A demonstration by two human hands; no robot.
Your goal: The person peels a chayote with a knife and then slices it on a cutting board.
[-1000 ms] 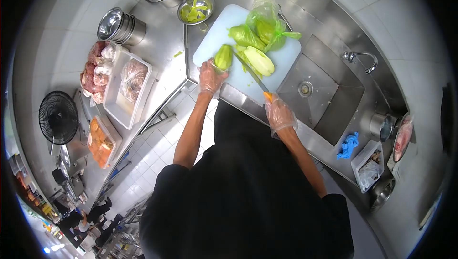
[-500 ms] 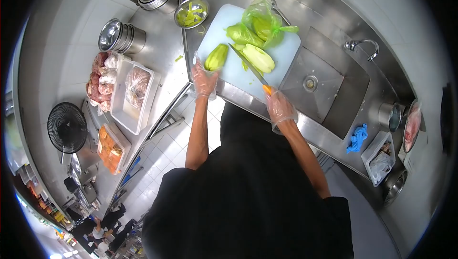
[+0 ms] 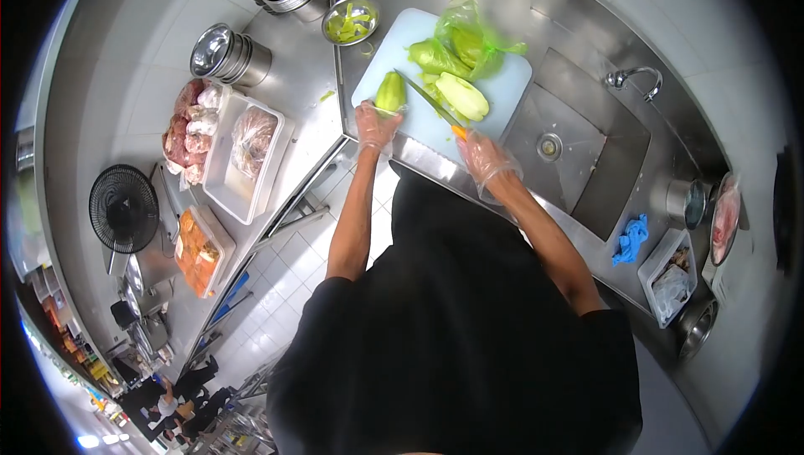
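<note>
My left hand (image 3: 378,126), in a clear plastic glove, is closed around the lower end of a green chayote (image 3: 390,93) at the left of the white cutting board (image 3: 508,78). My gloved right hand (image 3: 487,162) grips a knife (image 3: 430,101) by its orange handle, the blade angled up and left over the board with its tip near the chayote. Right of the blade lies a paler, peeled chayote (image 3: 461,98), with green peelings beside it. Behind them, a green plastic bag (image 3: 466,26) holds more green produce.
A steel bowl (image 3: 329,34) with peelings stands left of the board, a sink (image 3: 578,141) with a tap (image 3: 641,80) to the right. Farther left are stacked steel pots (image 3: 255,61), a tub (image 3: 232,191) of bagged meat and a fan (image 3: 124,208). A blue cloth (image 3: 631,240) lies right.
The view has shifted slightly, moving the scene right. The knife tip now sits closer to the chayote in my left hand, which has turned more upright.
</note>
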